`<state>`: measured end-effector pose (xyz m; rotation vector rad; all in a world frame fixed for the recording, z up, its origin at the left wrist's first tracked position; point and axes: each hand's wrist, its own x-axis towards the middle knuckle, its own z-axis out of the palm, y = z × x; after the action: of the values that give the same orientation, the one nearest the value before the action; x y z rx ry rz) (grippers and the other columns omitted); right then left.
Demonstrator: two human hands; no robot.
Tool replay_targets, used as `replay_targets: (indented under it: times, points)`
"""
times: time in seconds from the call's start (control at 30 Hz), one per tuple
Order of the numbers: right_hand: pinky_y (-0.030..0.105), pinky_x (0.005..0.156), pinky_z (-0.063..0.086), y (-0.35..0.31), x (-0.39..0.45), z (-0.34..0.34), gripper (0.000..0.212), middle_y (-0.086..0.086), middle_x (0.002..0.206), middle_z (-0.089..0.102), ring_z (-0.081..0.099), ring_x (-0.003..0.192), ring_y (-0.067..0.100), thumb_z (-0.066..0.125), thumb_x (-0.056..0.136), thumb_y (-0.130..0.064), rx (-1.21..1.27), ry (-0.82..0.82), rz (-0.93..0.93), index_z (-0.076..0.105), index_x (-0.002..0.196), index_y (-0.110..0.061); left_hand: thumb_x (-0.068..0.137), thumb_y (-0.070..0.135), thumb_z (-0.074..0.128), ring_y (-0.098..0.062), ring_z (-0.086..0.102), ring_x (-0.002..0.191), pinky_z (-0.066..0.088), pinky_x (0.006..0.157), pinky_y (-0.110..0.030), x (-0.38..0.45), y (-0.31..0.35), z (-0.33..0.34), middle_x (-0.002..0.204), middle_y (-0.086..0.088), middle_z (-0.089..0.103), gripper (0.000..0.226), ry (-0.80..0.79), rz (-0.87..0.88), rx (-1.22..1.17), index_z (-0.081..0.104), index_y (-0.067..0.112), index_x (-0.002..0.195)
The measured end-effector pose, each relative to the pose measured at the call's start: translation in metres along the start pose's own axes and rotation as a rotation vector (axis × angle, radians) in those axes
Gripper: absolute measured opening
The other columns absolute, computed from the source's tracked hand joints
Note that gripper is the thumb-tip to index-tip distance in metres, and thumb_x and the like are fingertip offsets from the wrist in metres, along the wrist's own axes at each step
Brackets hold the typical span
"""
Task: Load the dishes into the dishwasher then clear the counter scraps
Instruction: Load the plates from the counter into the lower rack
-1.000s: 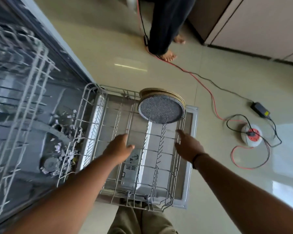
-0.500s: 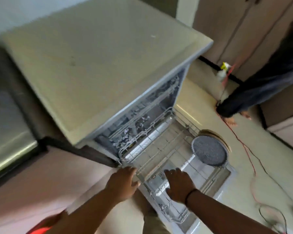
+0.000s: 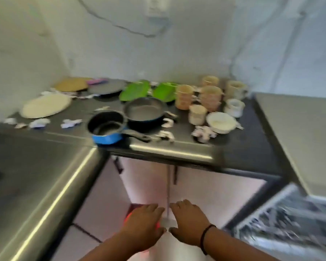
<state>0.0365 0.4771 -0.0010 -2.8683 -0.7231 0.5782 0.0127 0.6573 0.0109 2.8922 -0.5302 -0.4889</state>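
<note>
The dark counter (image 3: 248,147) holds dishes: a blue saucepan (image 3: 107,129) at the front edge, a black frying pan (image 3: 145,112) behind it, a cream plate (image 3: 45,105) at left, a tan plate (image 3: 71,84), a grey plate (image 3: 107,87), two green plates (image 3: 134,90), several cups (image 3: 211,97) and a white bowl (image 3: 221,122). Crumpled paper scraps (image 3: 71,123) lie scattered among them. My left hand (image 3: 143,221) and my right hand (image 3: 190,219) hover low in front of the cabinet, side by side, palms down, fingers apart, holding nothing. The dishwasher (image 3: 290,227) shows blurred at the lower right.
A steel worktop (image 3: 32,176) runs along the left. The dishwasher's pale top (image 3: 299,138) sits to the right of the counter. White cabinet doors (image 3: 205,189) stand below the counter. The white wall (image 3: 158,53) backs the counter.
The view has swung up and left from the dishwasher's lower rack to the counter. Both hands have left the rack and now hang empty before the cabinet.
</note>
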Motion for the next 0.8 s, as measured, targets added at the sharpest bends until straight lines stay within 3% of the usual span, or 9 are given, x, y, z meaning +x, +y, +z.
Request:
replay_targets:
  times: [0.07, 0.17, 0.2, 0.23, 0.27, 0.33, 0.53, 0.63, 0.8]
  points:
    - [0.042, 0.106, 0.033, -0.045, 0.032, -0.025, 0.060, 0.007, 0.139, 0.044, 0.033, 0.134, 0.031, 0.048, 0.089, -0.048, -0.052, 0.046, -0.104, 0.035, 0.139, -0.020, 0.072, 0.060, 0.027, -0.024, 0.045, 0.131, 0.037, 0.107, -0.038, -0.031, -0.039, -0.021, 0.145, -0.002, 0.045, 0.077, 0.092, -0.099, -0.019, 0.045, 0.026, 0.139]
    - [0.042, 0.109, 0.032, -0.101, 0.069, -0.060, 0.063, 0.006, 0.141, 0.043, 0.033, 0.134, 0.029, 0.052, 0.089, -0.050, -0.129, 0.100, -0.235, 0.033, 0.141, -0.020, 0.070, 0.058, 0.039, -0.014, 0.068, 0.098, 0.055, 0.079, -0.027, -0.073, -0.086, -0.050, 0.111, 0.005, 0.069, 0.057, 0.309, -0.225, -0.058, 0.069, 0.028, 0.109]
    - [0.041, 0.110, 0.032, -0.116, 0.080, -0.072, 0.064, 0.005, 0.142, 0.042, 0.033, 0.134, 0.028, 0.053, 0.089, -0.049, -0.137, 0.117, -0.273, 0.032, 0.143, -0.020, 0.073, 0.058, 0.041, -0.012, 0.067, 0.100, 0.055, 0.082, -0.026, -0.083, -0.099, -0.058, 0.113, 0.007, 0.067, 0.056, 0.358, -0.252, -0.072, 0.068, 0.028, 0.111]
    - [0.040, 0.111, 0.031, -0.128, 0.087, -0.082, 0.065, 0.004, 0.143, 0.042, 0.033, 0.135, 0.025, 0.053, 0.089, -0.048, -0.130, 0.134, -0.304, 0.031, 0.144, -0.021, 0.077, 0.059, 0.040, -0.011, 0.060, 0.113, 0.051, 0.093, -0.029, -0.089, -0.108, -0.067, 0.126, 0.008, 0.061, 0.058, 0.387, -0.290, -0.092, 0.062, 0.029, 0.122]
    - [0.038, 0.111, 0.031, -0.141, 0.097, -0.093, 0.065, 0.002, 0.143, 0.041, 0.033, 0.135, 0.022, 0.053, 0.090, -0.047, -0.118, 0.149, -0.340, 0.030, 0.145, -0.022, 0.080, 0.060, 0.036, -0.011, 0.048, 0.128, 0.041, 0.106, -0.031, -0.093, -0.120, -0.072, 0.139, 0.009, 0.050, 0.063, 0.400, -0.330, -0.097, 0.051, 0.030, 0.134]
    - [0.034, 0.111, 0.030, -0.163, 0.116, -0.111, 0.066, -0.001, 0.144, 0.040, 0.033, 0.135, 0.017, 0.052, 0.090, -0.047, -0.082, 0.177, -0.419, 0.028, 0.147, -0.025, 0.080, 0.064, 0.028, -0.012, 0.032, 0.139, 0.027, 0.114, -0.031, -0.100, -0.146, -0.076, 0.151, 0.008, 0.036, 0.071, 0.467, -0.416, -0.123, 0.038, 0.032, 0.143]
    - [0.037, 0.108, 0.035, -0.206, 0.178, -0.164, 0.065, 0.000, 0.141, 0.044, 0.037, 0.132, 0.019, 0.052, 0.088, -0.051, -0.012, 0.213, -0.570, 0.032, 0.143, -0.024, 0.081, 0.063, 0.034, -0.015, 0.045, 0.130, 0.034, 0.107, -0.028, -0.087, -0.201, -0.117, 0.142, 0.005, 0.047, 0.069, 0.594, -0.590, -0.127, 0.048, 0.026, 0.137]
    - [0.036, 0.109, 0.032, -0.216, 0.214, -0.196, 0.066, 0.004, 0.143, 0.042, 0.035, 0.134, 0.022, 0.055, 0.088, -0.049, 0.026, 0.189, -0.608, 0.031, 0.144, -0.022, 0.090, 0.056, 0.044, -0.010, 0.036, 0.135, 0.026, 0.109, -0.024, -0.068, -0.224, -0.139, 0.147, 0.009, 0.039, 0.058, 0.570, -0.680, -0.124, 0.040, 0.029, 0.141]
    - [0.030, 0.098, 0.039, -0.226, 0.272, -0.259, 0.067, 0.000, 0.141, 0.047, 0.047, 0.124, 0.017, 0.061, 0.083, -0.051, 0.269, 0.028, -0.567, 0.038, 0.140, -0.027, 0.091, 0.055, 0.048, -0.009, 0.034, 0.135, 0.029, 0.110, -0.028, -0.044, -0.258, -0.181, 0.149, 0.011, 0.035, 0.057, 0.554, -0.818, -0.172, 0.036, 0.032, 0.143]
